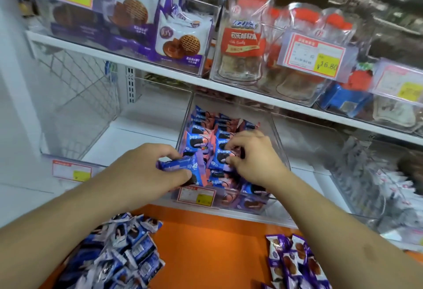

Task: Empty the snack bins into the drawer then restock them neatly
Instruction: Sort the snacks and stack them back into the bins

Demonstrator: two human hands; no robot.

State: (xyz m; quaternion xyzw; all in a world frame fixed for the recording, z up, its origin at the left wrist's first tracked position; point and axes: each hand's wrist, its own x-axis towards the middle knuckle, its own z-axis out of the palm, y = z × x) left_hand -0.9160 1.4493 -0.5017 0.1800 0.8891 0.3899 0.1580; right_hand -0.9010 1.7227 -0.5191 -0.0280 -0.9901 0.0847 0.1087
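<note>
Your left hand (148,169) grips a blue packet (183,166) at the front left corner of the clear bin (278,142), fingers curled over its top and the thumb pressed under its near edge, so the packet lies crosswise between them and sticks out to the right. Your right hand (250,158) reaches into the same bin from the right, its fingers bent and pinching another packet in the middle of the pile (214,137); the fingertips close on its upper edge while the thumb meets the packet's near side. The bin sits on the lower shelf (142,130), filled with blue-and-pink packets standing in rows. Below it, the orange drawer (206,243) holds a loose heap (119,252) of blue-white packets on the left and purple packets (295,263) on the right.
</note>
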